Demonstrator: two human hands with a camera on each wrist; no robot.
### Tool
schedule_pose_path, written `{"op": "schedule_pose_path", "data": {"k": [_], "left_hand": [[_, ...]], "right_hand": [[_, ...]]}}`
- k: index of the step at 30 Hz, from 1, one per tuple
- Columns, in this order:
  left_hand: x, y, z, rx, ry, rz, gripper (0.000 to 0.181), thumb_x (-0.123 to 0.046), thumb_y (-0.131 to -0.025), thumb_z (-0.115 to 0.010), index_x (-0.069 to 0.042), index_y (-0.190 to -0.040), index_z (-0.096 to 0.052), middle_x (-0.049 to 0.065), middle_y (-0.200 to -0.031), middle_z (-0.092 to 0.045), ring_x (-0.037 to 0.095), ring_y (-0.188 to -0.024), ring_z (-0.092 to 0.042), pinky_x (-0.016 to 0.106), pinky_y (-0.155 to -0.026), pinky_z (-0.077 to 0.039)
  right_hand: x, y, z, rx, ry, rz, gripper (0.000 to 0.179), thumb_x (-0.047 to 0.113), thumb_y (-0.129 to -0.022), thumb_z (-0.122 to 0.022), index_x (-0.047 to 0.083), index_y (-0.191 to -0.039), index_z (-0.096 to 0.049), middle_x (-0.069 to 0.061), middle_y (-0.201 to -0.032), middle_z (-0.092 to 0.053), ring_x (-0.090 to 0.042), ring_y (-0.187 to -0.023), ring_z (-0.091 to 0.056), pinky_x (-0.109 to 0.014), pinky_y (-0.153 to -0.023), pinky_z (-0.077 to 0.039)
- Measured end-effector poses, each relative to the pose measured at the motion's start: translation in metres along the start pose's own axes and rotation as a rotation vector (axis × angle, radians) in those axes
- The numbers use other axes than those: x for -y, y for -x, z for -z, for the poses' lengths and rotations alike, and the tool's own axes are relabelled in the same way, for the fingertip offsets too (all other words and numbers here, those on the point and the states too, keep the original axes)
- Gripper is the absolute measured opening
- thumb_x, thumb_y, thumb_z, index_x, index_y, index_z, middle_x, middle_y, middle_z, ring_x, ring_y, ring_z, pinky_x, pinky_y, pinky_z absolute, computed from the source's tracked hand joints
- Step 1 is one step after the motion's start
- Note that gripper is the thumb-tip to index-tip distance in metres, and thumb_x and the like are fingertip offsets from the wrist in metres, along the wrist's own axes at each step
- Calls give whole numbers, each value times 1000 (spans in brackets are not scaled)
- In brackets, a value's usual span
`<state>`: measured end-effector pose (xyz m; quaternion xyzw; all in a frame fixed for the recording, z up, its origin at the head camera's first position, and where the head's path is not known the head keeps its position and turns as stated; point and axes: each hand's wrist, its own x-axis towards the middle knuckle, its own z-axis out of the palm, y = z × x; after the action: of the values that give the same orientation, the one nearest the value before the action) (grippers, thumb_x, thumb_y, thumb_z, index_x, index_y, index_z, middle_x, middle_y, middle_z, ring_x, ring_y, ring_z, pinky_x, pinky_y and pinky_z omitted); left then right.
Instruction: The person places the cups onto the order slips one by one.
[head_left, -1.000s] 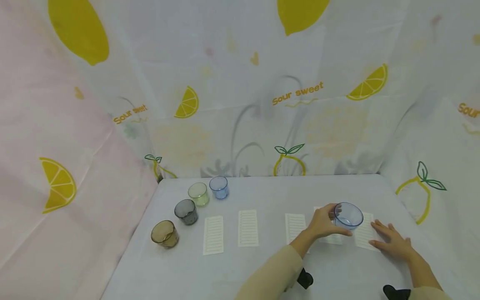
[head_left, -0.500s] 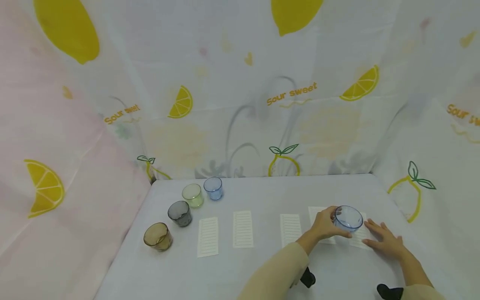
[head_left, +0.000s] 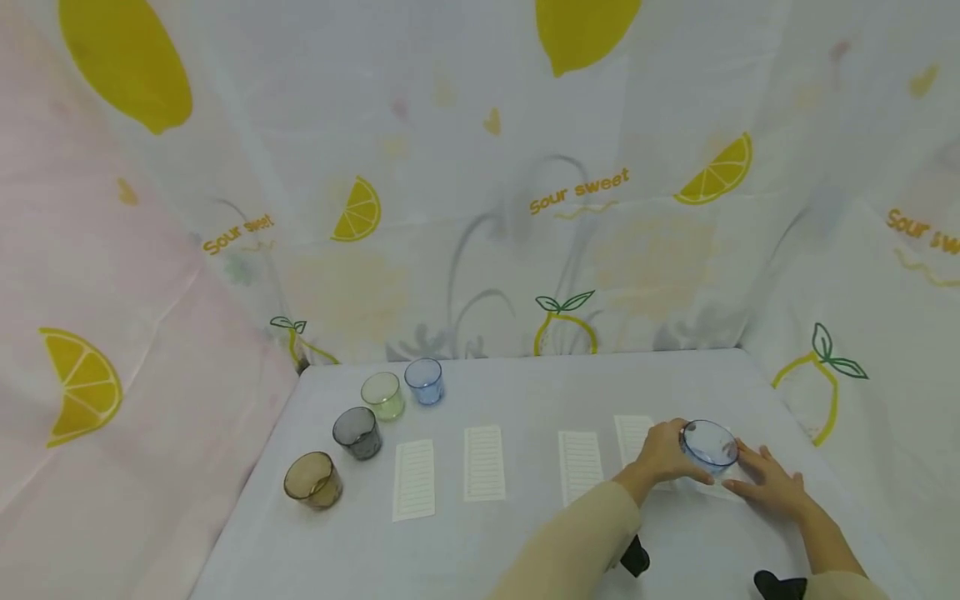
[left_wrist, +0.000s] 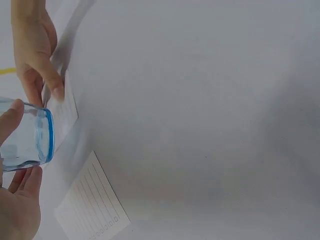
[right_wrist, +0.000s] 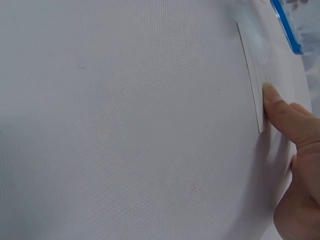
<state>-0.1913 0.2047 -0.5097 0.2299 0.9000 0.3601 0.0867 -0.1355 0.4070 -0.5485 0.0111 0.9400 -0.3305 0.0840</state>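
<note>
My left hand [head_left: 663, 454] grips a clear blue glass [head_left: 709, 445] by its side, thumb in front and fingers behind. In the left wrist view, the blue rim of the glass [left_wrist: 50, 135] faces the table's near side. The glass is over a lined paper card [left_wrist: 65, 120] at the right, covering much of it in the head view. My right hand [head_left: 772, 485] rests at that card's right side with fingers extended. Its thumb [right_wrist: 280, 112] lies on the card's edge in the right wrist view. Whether the right fingertips touch the glass, I cannot tell.
At the table's left stand a brown glass [head_left: 313, 482], a grey glass [head_left: 357, 433], a green glass [head_left: 383, 396] and a blue glass [head_left: 425, 382]. Several lined cards, including a leftmost card [head_left: 414, 479] and a middle card [head_left: 484, 463], lie in a row. Printed curtains surround the table.
My left hand has brought the blue glass rightward, nearer to the right hand and over the rightmost card. The right hand has stayed nearly in place. The head view has shifted slightly.
</note>
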Motion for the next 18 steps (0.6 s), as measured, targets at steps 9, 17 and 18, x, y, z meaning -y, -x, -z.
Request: {"op": "schedule_pose_path", "data": {"k": [9,17,18], "left_hand": [[-9,-1,2,-28,-43,56,66,-29,-56,-92,-18,-114,-62,-13,-104,-64,0,-95,-56,9,-83,-42],[-6,-2,-7,-38,-53,130,65,-26,-55,-92,-20,-112,-62,-13,-102,-65,2,-94,-57,12,-83,-43],[-6,-2,-9,-40,-57,135,65,-25,-54,-92,-20,-112,-62,-12,-101,-65,2,-93,-57,12,-82,-44]], "right_hand": [[4,-5,-4,0,-26,-4,76,33,-85,-65,-16,-132,-32,-47,-134,-15,-61,-128,-2,-83,-87,8],[12,-11,-11,1,2,0,76,32,-83,-66,-16,-131,-33,-47,-133,-16,-62,-126,-8,-82,-89,5],[13,-11,-11,3,1,2,76,32,-83,-66,-16,-132,-33,-47,-133,-16,-62,-127,-8,-82,-89,5]]}}
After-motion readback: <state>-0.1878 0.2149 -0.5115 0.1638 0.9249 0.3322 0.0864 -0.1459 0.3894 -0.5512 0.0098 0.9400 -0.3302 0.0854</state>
